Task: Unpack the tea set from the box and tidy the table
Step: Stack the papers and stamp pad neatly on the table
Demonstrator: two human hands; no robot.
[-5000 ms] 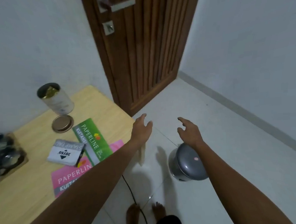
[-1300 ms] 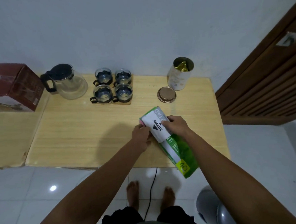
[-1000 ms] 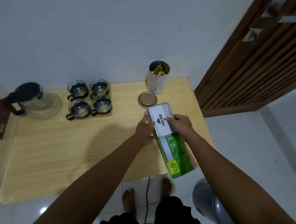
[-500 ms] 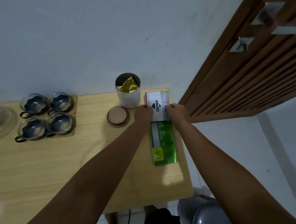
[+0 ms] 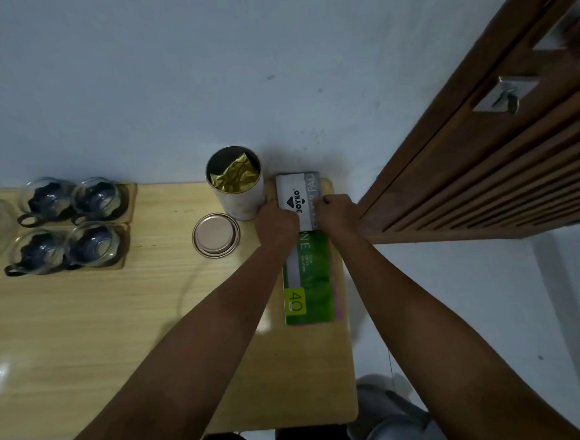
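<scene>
Table [image 5: 83, 320] is filling the lower left; the stack is lying at its right edge, centre-right of frame. Green pad [image 5: 308, 280] is overhanging slightly and could slide off. Left hand [image 5: 276, 220] and right hand [image 5: 338, 213] are pinching the white box [image 5: 297, 198]; a nudge could tip the open tin [image 5: 234, 184]. Glass cups [image 5: 69, 223] are sitting unpacked at upper left.

The scene is dim and bluish, with soft shadows on the wall [image 5: 202, 71] behind the tin [image 5: 236, 185]. A pale glare spot shines at the lower left on the table [image 5: 83, 320]. Wide-angle bending slants the door [image 5: 484, 172], whose handle at the upper right is blurred.
</scene>
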